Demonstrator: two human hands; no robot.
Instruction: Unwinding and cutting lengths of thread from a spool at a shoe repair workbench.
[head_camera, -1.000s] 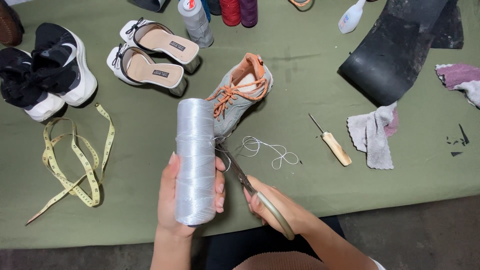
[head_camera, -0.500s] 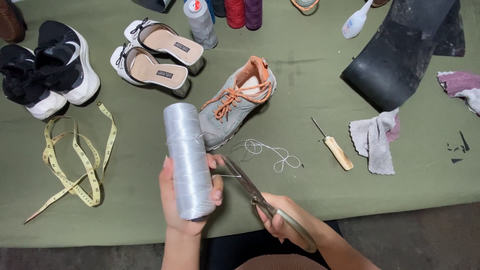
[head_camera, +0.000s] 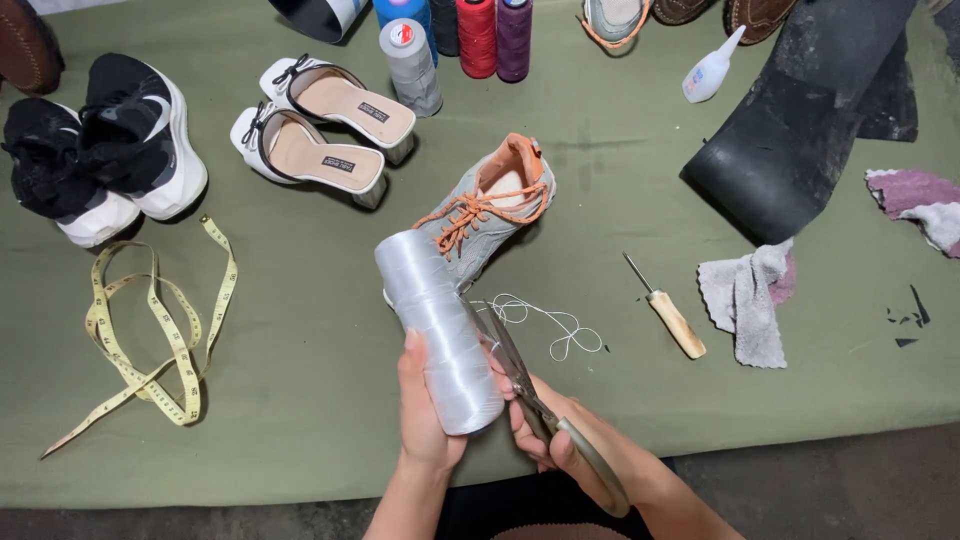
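Left hand (head_camera: 425, 415) was closed around the lower end of a pale thread spool (head_camera: 438, 345), fingers wrapped behind it and thumb on the left; the spool ran up out of the grip toward 11 o'clock, tilted, its top end near a grey sneaker (head_camera: 490, 215) with orange laces. Right hand (head_camera: 560, 440) was closed on the handles of scissors (head_camera: 525, 385), just at 3 o'clock of the spool; the blades pointed to 11 o'clock and lay close against the spool's right side, whether parted or shut could not be told. A loose white thread (head_camera: 545, 325) lay on the green cloth (head_camera: 300, 400) at 1 o'clock of the scissors. An awl (head_camera: 668, 312) with wooden handle lay at 3 o'clock of the thread, a rag (head_camera: 745, 300) just beyond it. A yellow tape measure (head_camera: 150, 340) lay at 9 o'clock of the spool. White heeled shoes (head_camera: 320, 135), black-and-white sneakers (head_camera: 95, 150) and upright thread cones (head_camera: 470, 40) stood at 10 to 12 o'clock.
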